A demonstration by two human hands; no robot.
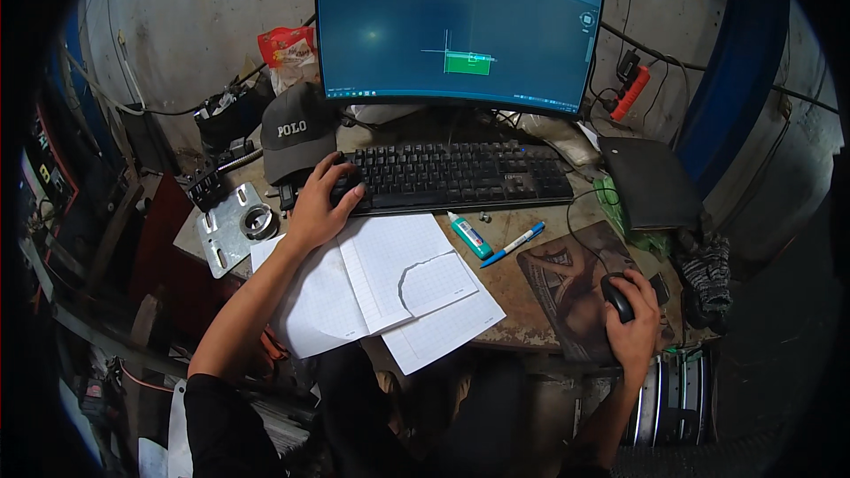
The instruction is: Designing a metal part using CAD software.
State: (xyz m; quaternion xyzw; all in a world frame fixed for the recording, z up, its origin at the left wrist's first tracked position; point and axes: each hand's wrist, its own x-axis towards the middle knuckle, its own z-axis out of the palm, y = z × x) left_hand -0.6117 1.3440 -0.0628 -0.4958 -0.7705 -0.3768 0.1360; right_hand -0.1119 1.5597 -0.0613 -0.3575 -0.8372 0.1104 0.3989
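Note:
My left hand [321,205] rests on the left end of a black keyboard [460,173], its fingers spread over the keys. On the right, my right hand [637,319] is wrapped round a black computer mouse [617,299], which sits on a dark picture mouse pad [567,288]. Behind the keyboard stands a curved monitor [460,26] showing a drawing program with a green rectangle on a dark blue field. Grid-lined paper sheets [390,274], one with a torn edge, lie in front of the keyboard, partly beneath my left forearm.
A green-and-white correction fluid bottle [470,236] and a blue pen [513,244] lie right of the paper. At left are a dark cap [299,137], a slotted metal plate [226,235] and a metal ring [258,222]. A black folder [649,182] and grey gloves [706,274] lie at right.

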